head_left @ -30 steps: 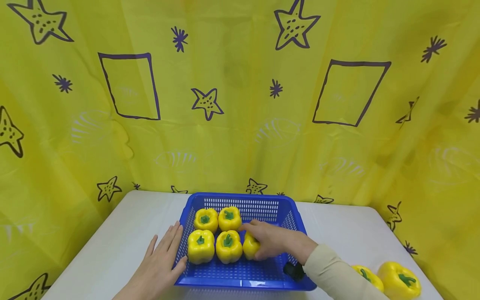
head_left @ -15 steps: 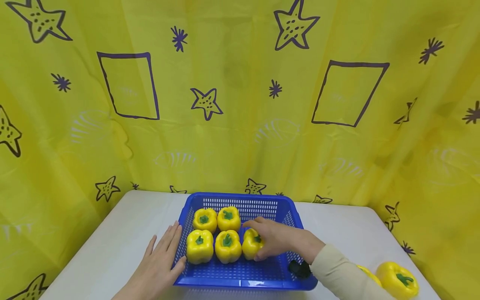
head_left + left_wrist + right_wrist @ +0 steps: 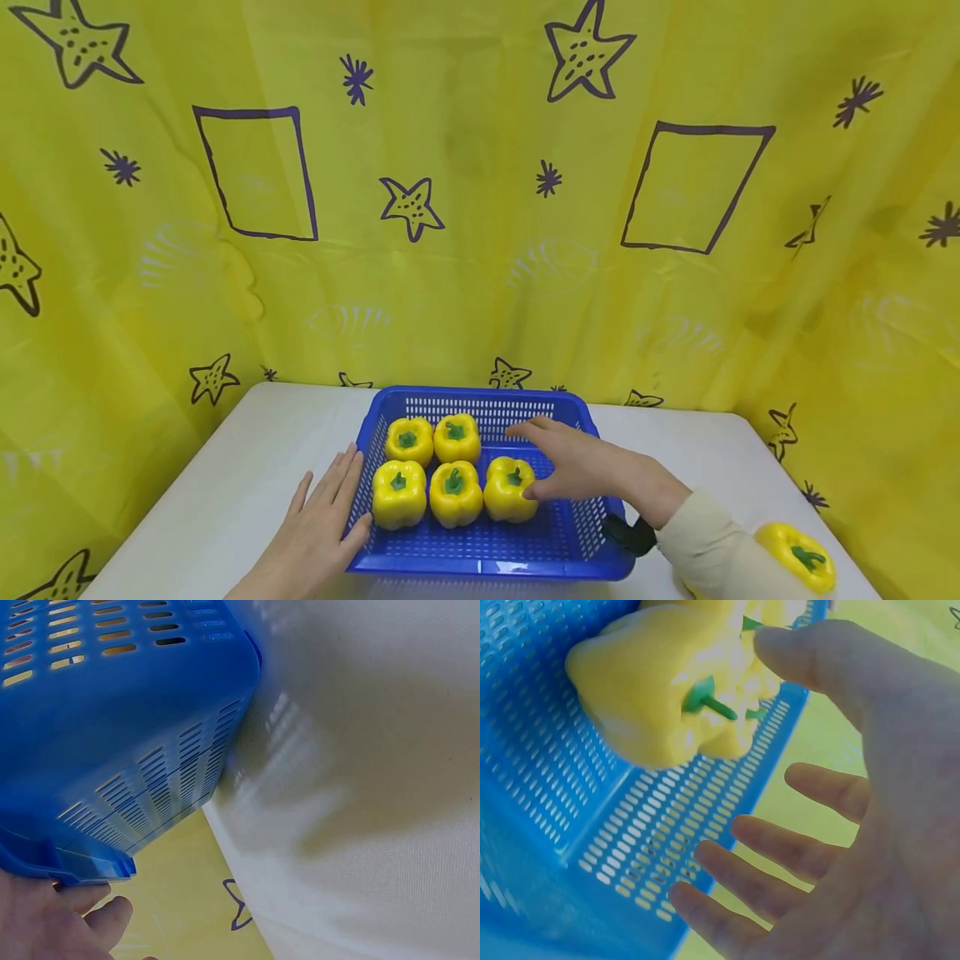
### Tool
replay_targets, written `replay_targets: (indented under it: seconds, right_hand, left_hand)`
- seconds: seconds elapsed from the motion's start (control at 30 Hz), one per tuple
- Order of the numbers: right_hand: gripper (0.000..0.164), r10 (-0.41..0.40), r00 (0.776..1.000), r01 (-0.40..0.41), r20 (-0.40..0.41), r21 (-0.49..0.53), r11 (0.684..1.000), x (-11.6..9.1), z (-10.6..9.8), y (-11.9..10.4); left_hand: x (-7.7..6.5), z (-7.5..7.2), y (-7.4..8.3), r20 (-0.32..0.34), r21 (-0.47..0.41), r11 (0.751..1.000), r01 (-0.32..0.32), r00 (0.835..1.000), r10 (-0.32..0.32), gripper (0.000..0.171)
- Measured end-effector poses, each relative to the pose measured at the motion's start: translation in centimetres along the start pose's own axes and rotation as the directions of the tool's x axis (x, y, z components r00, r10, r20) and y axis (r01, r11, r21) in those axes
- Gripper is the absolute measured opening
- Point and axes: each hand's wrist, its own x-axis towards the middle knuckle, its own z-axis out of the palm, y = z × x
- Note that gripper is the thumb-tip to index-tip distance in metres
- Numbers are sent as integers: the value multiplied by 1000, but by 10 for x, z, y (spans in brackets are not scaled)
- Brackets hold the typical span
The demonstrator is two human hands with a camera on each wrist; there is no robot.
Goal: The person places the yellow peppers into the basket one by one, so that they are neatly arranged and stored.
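Note:
Several yellow bell peppers with green stems stand upright in a blue slotted basket (image 3: 491,567). They form a back pair and a front row of three. My right hand (image 3: 577,462) is above the basket's right side, fingers spread, beside the front row's rightmost bell pepper (image 3: 508,490). In the right wrist view that hand (image 3: 832,847) holds nothing, and a pepper (image 3: 652,690) sits beyond the thumb. My left hand (image 3: 318,521) rests with straight fingers along the basket's left rim. The left wrist view shows its fingers (image 3: 110,919) at the rim of the basket (image 3: 127,712).
Outside the basket on the right, another yellow bell pepper (image 3: 798,557) lies on the white table (image 3: 247,467). A bit of yellow shows under the right sleeve (image 3: 712,542). A dark strap piece (image 3: 630,533) sits at the right wrist. A patterned yellow curtain (image 3: 465,292) hangs behind.
My right hand has let go of the front row's rightmost pepper and drawn back up and to the right, its fingers opening. That pepper now stands upright. The left hand stays put.

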Motion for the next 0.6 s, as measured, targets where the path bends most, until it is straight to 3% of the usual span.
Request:
replay_targets:
  seconds: [0.6]
  right_hand:
    - [66, 44, 988, -39, -146, 34, 999, -41, -12, 28]
  left_hand:
    - [2, 1, 0, 7, -7, 1000, 1, 1000, -1, 76]
